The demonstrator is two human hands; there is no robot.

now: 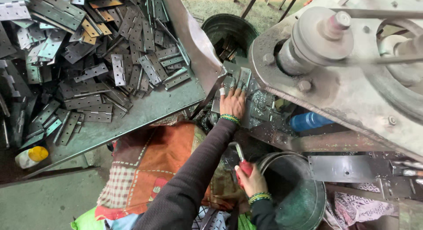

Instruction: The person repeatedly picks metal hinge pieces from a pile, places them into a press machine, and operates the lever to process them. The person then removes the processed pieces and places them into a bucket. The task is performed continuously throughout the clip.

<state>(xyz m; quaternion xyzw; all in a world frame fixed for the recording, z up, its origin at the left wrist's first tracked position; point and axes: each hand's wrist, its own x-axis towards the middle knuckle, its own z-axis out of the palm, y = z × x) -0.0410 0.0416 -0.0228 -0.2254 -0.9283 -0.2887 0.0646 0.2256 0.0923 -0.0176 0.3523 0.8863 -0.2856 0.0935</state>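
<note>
pressing a flat hinge (pixel 238 78) (long axis away), left hand (pixel 233 102) spread, right hand (pixel 251 179) gripping red handle (pixel 245 167)

You have one view only, from the camera on your head, looking steeply down and a little forward over your own arms, so there is no second view to share ground with. It sits close: your left hand (pixel 232 103) lands near the middle of the picture and your right hand (pixel 251 179) low down, with both sleeves running in from the bottom edge. The counter (pixel 145 111) heaped with metal hinges (pixel 94 58) fills the upper left, tilted across the frame. The press machine (pixel 348 67) crowds the upper right, very near the lens. A metal bucket (pixel 295 190) lies at the lower right, and bare floor shows along the top edge.
</note>
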